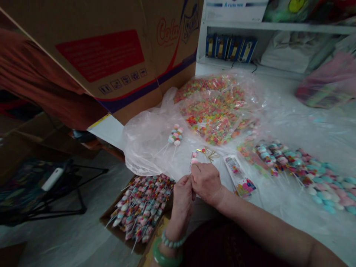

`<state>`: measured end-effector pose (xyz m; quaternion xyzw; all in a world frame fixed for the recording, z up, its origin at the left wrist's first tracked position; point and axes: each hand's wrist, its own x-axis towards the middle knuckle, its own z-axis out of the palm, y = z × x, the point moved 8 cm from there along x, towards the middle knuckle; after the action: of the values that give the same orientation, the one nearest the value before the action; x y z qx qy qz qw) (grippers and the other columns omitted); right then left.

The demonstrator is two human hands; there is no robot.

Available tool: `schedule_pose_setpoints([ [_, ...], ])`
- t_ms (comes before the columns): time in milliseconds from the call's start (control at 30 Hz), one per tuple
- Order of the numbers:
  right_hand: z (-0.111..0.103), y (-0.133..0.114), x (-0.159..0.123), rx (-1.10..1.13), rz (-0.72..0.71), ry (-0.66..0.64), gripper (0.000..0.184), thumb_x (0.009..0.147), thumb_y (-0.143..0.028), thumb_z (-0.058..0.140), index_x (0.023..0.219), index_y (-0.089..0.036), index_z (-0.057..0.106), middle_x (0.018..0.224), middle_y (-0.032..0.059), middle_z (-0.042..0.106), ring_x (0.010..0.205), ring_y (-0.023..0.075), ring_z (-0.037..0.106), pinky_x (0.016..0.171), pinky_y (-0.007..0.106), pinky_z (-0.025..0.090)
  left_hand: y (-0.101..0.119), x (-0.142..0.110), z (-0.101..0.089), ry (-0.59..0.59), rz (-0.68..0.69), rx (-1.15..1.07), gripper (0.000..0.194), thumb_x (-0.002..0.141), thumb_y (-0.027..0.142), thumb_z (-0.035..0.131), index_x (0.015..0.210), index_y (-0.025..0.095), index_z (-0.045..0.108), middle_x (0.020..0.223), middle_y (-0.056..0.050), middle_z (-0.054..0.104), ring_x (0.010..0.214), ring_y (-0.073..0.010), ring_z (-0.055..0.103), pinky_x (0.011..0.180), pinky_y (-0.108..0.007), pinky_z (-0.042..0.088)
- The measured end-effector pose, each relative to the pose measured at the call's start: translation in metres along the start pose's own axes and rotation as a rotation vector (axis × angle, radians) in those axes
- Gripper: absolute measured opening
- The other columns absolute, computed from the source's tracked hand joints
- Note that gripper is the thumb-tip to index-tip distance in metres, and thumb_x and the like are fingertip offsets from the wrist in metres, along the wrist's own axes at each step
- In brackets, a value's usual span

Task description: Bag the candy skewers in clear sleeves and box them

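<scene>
Near the table's front edge, my left hand and my right hand meet with fingers closed around the lower end of a marshmallow skewer. Its pink and white top sticks up above my right hand; the part inside my fingers is hidden. Just beyond lie gold twist ties. To the right is a printed clear wrapper showing a skewer picture. A few unwrapped marshmallow skewers lie on the plastic to the left.
A cardboard box full of wrapped skewers stands below the table edge at left. A plastic bag of small colourful candies lies behind. Loose marshmallows and wrapped skewers are at right. A large carton rises at back left.
</scene>
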<state>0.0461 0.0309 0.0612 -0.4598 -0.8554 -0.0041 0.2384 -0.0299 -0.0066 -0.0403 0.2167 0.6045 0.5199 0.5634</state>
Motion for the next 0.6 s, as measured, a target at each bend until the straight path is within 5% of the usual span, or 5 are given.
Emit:
schedule_pose_setpoints([
  [300, -0.011, 0.021, -0.029, 0.057, -0.07, 0.001, 0.018, 0.087, -0.009, 0.048, 0.074, -0.017, 0.058, 0.069, 0.0054, 0.057, 0.069, 0.0196, 0.05, 0.065, 0.032, 0.032, 0.004, -0.004, 0.029, -0.116, -0.026, -0.06, 0.039, 0.068, 0.046, 0.07, 0.059, 0.018, 0.045, 0.045, 0.008, 0.037, 0.037, -0.0038, 0.028, 0.038, -0.018, 0.02],
  [600, 0.004, 0.047, -0.034, 0.399, 0.226, -0.107, 0.015, 0.088, -0.01, 0.048, 0.078, -0.016, 0.058, 0.078, 0.0044, 0.062, 0.074, 0.0167, 0.056, 0.069, 0.026, 0.04, 0.005, -0.002, 0.035, -0.106, 0.027, 0.036, 0.044, 0.07, 0.054, 0.068, 0.059, 0.017, 0.045, 0.046, 0.008, 0.035, 0.039, -0.0037, 0.026, 0.039, -0.018, 0.02],
])
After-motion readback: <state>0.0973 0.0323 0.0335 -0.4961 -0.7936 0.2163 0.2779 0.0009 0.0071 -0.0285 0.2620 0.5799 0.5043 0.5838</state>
